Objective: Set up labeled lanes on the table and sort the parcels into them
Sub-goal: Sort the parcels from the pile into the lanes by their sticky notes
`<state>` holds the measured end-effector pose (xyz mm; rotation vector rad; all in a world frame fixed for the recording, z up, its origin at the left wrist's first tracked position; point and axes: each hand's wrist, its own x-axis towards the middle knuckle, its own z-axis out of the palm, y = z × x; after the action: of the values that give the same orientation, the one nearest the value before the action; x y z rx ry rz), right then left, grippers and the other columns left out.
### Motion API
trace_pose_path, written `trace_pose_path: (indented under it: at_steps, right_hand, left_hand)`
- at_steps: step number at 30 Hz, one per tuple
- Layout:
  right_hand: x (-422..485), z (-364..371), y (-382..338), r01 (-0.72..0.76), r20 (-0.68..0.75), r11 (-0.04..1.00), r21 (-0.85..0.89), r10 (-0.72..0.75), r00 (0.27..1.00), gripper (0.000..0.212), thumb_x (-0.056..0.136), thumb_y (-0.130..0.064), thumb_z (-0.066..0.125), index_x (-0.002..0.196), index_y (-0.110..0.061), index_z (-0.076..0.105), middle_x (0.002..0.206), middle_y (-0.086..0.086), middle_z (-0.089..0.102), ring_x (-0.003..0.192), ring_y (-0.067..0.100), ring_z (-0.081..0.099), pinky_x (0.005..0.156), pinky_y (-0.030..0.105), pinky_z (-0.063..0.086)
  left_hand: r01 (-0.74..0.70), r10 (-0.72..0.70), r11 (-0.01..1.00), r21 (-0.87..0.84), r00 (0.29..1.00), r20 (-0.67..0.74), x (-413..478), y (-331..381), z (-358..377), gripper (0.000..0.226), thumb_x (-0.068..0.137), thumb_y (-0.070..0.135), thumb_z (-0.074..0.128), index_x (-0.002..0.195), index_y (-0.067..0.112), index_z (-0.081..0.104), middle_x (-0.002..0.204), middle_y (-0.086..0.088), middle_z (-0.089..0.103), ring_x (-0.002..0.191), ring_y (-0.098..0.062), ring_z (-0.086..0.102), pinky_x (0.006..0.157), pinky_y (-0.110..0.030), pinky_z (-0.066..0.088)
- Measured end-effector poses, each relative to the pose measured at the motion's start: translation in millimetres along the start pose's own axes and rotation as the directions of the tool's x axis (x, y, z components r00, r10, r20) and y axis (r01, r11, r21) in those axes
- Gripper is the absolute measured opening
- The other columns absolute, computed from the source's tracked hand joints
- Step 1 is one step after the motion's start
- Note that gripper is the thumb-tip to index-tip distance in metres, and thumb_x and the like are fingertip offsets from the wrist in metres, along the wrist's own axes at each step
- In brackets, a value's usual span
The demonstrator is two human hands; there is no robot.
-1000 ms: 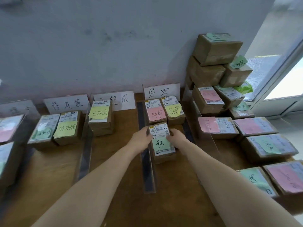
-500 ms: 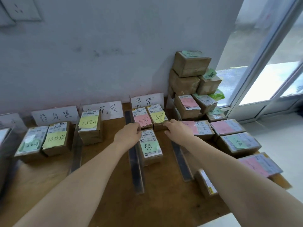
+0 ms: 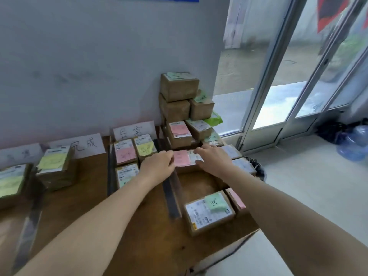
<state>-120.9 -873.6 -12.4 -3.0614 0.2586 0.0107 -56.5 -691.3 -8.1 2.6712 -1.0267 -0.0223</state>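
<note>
On the table [image 3: 139, 246], far left, a yellow-note parcel [image 3: 53, 166] sits under the 完成 sign [image 3: 85, 145]. Next lane over, three parcels [image 3: 124, 154] are lined up below the 异常 sign [image 3: 133, 131], so I guess each note matches its sign. Past the dark divider strip [image 3: 171, 194], in the unsorted heap, there's a pink-note parcel [image 3: 181, 158]. The left hand [image 3: 159, 166] curls round its near edge and the right hand [image 3: 213, 158] lies spread loose over the other end, probably squaring up for a lift. The leftover stack [image 3: 179, 86] is piled against the wall behind.
</note>
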Motion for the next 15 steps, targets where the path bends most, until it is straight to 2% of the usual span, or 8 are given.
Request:
trace_pose_path:
  at_steps: [5,7,9,11,15]
  right_hand:
    - [-28.9,3.0,79.8,0.037,0.115,0.999,-0.012,-0.035,0.993,0.040,0.096,-0.033,0.051,0.135,-0.024,0.051,0.133,0.007,0.052,0.124,0.030,0.048,0.095,0.040,0.044]
    - [-40.3,9.0,106.4,0.053,0.145,0.999,0.002,-0.053,0.988,0.042,0.096,-0.031,0.053,0.138,-0.026,0.049,0.134,0.006,0.052,0.122,0.029,0.051,0.094,0.040,0.045]
    - [-50.7,17.4,129.5,0.064,0.168,0.998,0.015,-0.066,0.984,0.044,0.096,-0.031,0.055,0.139,-0.025,0.048,0.136,0.004,0.051,0.122,0.027,0.052,0.094,0.041,0.047]
    - [-59.0,25.4,149.2,0.048,0.209,0.998,0.049,-0.057,0.976,0.044,0.095,-0.030,0.055,0.139,-0.025,0.049,0.136,0.004,0.052,0.121,0.026,0.052,0.095,0.041,0.049]
    - [-70.3,39.7,180.7,0.036,0.321,0.998,0.044,-0.048,0.946,0.049,0.092,-0.025,0.059,0.139,-0.027,0.047,0.131,0.004,0.055,0.116,0.024,0.054,0.094,0.042,0.051]
  left_hand:
    - [-0.041,0.041,0.999,-0.032,0.999,0.025,9.7,84.3,29.5,0.012,0.094,0.030,0.052,0.097,0.021,0.058,0.094,0.002,0.062,0.081,-0.012,0.055,0.061,-0.024,0.038]
    - [-0.042,0.045,0.998,-0.053,0.998,0.049,9.5,110.4,44.0,0.014,0.094,0.031,0.053,0.102,0.021,0.059,0.097,0.002,0.062,0.082,-0.012,0.054,0.063,-0.024,0.039]
    - [-0.022,0.029,0.998,-0.062,0.994,0.110,7.2,130.2,57.9,0.021,0.094,0.032,0.053,0.113,0.022,0.058,0.103,0.002,0.062,0.089,-0.013,0.057,0.072,-0.027,0.045]
    - [0.000,0.006,1.000,-0.023,0.973,0.229,4.5,142.8,72.2,0.033,0.094,0.034,0.052,0.126,0.023,0.053,0.117,0.001,0.060,0.103,-0.016,0.057,0.086,-0.033,0.047]
    - [0.024,-0.101,0.984,0.179,0.894,0.437,-0.1,152.4,101.0,0.065,0.089,0.045,0.055,0.146,0.025,0.031,0.144,-0.003,0.042,0.131,-0.024,0.040,0.103,-0.041,0.037]
